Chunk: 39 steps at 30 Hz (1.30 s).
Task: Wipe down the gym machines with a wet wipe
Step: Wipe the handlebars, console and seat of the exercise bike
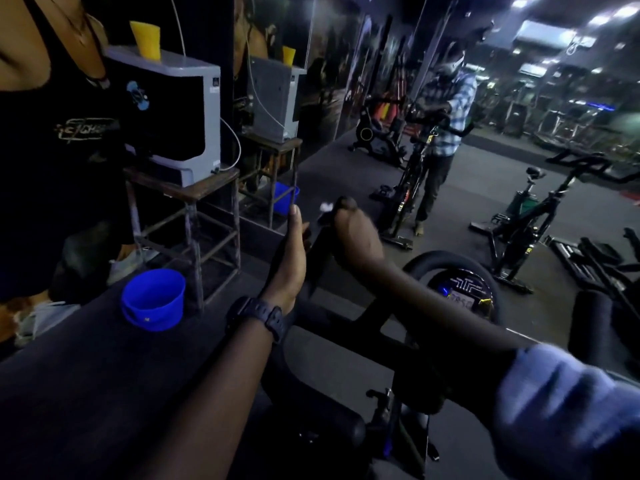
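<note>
I stand at a black exercise bike whose handlebar (349,320) runs across the lower middle, with a round lit console (460,292) to the right. My right hand (356,237) is closed over the handlebar's forward tip, and a bit of white wet wipe (326,206) shows beyond the fingers. My left hand (289,254), with a dark watch on the wrist, lies edge-on beside the bar. Its fingers are stretched forward and hold nothing that I can see. The room is dim and the grip under my right palm is hidden.
A blue bucket (152,299) sits on the dark floor at left, next to a metal stand (187,216) bearing a grey water purifier (173,109) and a yellow cup (145,39). A mirror wall ahead reflects a person (443,129) at a bike. Another exercise bike (526,220) stands at right.
</note>
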Each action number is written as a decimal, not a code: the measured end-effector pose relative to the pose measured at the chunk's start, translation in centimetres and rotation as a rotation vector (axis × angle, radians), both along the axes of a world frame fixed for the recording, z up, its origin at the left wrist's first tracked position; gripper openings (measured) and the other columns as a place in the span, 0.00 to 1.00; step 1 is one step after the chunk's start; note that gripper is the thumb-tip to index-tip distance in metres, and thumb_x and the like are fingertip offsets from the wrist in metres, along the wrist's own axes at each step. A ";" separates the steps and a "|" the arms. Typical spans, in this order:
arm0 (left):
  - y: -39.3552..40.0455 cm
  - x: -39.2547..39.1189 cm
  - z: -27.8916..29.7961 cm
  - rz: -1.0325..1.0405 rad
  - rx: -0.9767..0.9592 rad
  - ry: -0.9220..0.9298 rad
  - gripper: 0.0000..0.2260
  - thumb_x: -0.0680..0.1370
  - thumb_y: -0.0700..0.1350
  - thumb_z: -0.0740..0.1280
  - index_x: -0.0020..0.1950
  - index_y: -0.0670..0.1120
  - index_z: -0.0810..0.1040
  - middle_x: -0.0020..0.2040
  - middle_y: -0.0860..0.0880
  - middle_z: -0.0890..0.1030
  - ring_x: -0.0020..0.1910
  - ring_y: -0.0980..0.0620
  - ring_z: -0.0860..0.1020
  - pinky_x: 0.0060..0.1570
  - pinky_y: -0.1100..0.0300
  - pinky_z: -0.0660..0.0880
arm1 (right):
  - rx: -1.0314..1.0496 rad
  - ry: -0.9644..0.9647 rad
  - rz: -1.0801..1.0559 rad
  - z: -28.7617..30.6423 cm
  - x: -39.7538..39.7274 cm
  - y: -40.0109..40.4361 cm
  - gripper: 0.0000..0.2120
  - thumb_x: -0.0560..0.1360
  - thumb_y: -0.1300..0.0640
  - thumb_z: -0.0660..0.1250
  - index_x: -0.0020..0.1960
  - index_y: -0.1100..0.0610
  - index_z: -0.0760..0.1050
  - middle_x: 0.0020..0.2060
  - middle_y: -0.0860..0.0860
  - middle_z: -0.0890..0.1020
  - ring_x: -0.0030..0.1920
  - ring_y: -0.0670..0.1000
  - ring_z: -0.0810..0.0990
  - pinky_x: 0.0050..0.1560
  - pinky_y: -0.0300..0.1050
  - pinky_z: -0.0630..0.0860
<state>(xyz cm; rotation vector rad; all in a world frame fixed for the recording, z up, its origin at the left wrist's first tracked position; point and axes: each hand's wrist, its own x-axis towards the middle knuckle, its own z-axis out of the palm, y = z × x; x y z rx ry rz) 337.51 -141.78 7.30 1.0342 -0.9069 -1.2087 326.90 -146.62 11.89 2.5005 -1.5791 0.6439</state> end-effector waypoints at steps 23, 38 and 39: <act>-1.3 -1.4 -2.3 0.207 -0.046 0.061 0.33 0.84 0.63 0.44 0.69 0.43 0.76 0.67 0.43 0.79 0.64 0.52 0.77 0.61 0.61 0.72 | 0.739 -0.705 -0.118 -4.6 -0.8 -0.9 0.06 0.71 0.61 0.74 0.38 0.55 0.78 0.33 0.49 0.79 0.35 0.46 0.76 0.36 0.40 0.73; -1.2 -1.4 -2.6 0.207 -0.079 0.027 0.39 0.75 0.70 0.46 0.67 0.43 0.77 0.63 0.46 0.81 0.64 0.54 0.78 0.71 0.55 0.69 | 0.849 -1.867 -0.349 -3.7 1.5 -2.9 0.13 0.82 0.61 0.54 0.41 0.62 0.71 0.36 0.59 0.76 0.32 0.57 0.76 0.28 0.49 0.80; -1.0 -1.4 -2.4 0.207 -0.073 0.028 0.39 0.75 0.70 0.46 0.66 0.43 0.77 0.63 0.46 0.81 0.63 0.55 0.78 0.71 0.55 0.69 | 0.869 -1.820 -0.338 -4.4 1.5 -2.4 0.12 0.82 0.63 0.52 0.43 0.63 0.71 0.37 0.60 0.75 0.31 0.57 0.77 0.30 0.54 0.81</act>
